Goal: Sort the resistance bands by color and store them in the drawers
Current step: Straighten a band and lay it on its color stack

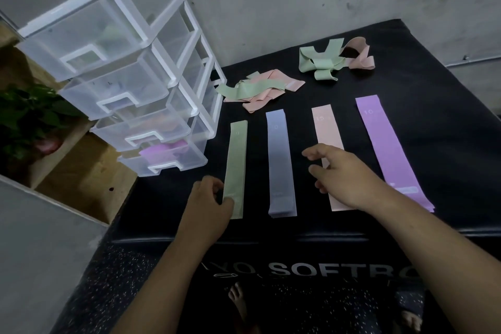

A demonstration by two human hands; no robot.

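Four flat band stacks lie side by side on the black padded box point(433, 122): green point(237, 154), blue-grey point(279, 160), pink point(326, 130) and purple point(387, 149). My left hand point(208, 203) pinches the near end of the green stack at its left edge. My right hand point(344, 173) hovers with relaxed, spread fingers over the lower part of the pink stack and holds nothing. Two loose tangles of green and pink bands point(260, 89) point(333, 61) lie farther back. The clear plastic drawer unit point(122, 76) stands at the left with its drawers pulled out; the lowest drawer point(162, 157) holds purple bands.
A grey wall rises behind the box. A potted plant point(29, 114) and a wooden shelf point(81, 171) sit to the left of the drawers. Bare feet point(238, 301) stand on the speckled floor below the box's front edge.
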